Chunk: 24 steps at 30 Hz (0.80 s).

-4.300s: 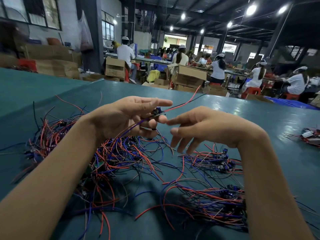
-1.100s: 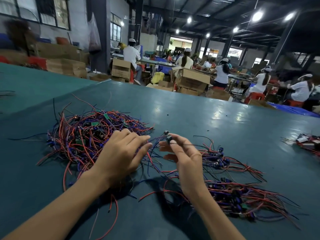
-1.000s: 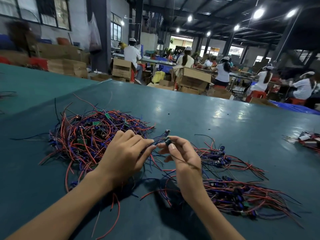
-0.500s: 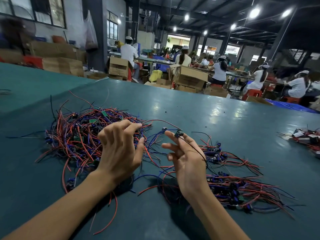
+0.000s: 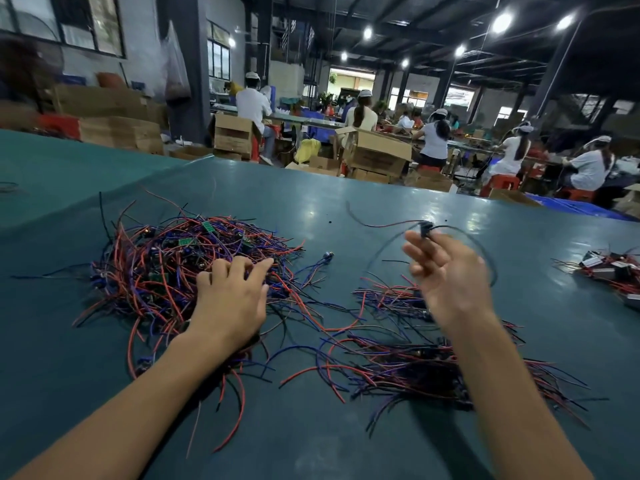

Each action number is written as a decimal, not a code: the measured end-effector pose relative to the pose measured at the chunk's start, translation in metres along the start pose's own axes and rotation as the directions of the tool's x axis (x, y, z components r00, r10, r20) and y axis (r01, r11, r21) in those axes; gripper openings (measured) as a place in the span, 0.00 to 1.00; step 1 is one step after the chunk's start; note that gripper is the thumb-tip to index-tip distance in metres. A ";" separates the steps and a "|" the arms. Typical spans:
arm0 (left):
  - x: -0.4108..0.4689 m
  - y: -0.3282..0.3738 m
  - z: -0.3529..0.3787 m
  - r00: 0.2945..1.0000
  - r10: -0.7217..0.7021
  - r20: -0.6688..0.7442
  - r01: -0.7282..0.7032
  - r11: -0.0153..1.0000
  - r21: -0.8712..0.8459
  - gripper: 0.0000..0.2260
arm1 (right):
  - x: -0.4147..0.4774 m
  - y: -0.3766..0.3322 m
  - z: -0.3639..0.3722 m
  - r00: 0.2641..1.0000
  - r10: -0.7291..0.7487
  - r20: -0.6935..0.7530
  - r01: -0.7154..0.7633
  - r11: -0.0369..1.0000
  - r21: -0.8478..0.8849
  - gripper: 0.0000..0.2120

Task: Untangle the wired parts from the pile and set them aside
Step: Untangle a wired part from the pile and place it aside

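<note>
Wired part (image 5: 425, 227), small and black, is pinched at the fingertips of the raised right hand (image 5: 446, 275), above the sorted bundle (image 5: 415, 362). Left hand (image 5: 230, 299) rests loose-fingered on the tangled pile (image 5: 156, 268) on the bench (image 5: 294, 188).

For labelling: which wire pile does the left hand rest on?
The big tangled pile at left; the left hand touches neither the near-right pile nor the far-right pile.
</note>
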State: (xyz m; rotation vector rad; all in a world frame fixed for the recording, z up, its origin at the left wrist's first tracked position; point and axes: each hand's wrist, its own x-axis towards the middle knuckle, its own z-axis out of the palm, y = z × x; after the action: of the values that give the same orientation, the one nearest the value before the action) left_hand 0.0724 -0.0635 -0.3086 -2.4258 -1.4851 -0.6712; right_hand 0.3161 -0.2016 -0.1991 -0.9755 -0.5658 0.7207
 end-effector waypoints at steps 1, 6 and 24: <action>-0.001 0.000 0.000 1.000 0.004 0.013 -0.005 0.999 0.035 0.21 | 0.012 -0.005 -0.007 0.998 0.026 -0.065 -0.032 0.995 -0.096 0.04; -0.006 0.006 0.000 1.000 -0.022 0.017 0.020 0.993 0.114 0.17 | 0.070 -0.001 -0.050 0.937 0.164 -0.308 -0.286 0.866 -0.410 0.04; -0.006 0.012 0.001 0.997 -0.044 0.056 0.034 0.985 0.170 0.19 | 0.119 0.051 0.075 0.939 0.194 0.282 0.298 -0.058 -0.953 0.20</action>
State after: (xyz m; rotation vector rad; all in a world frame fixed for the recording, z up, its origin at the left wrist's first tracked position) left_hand 0.0814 -0.0734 -0.3117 -2.3127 -1.5489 -0.4640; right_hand 0.3242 -0.0525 -0.1973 -2.2929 -1.6200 0.2219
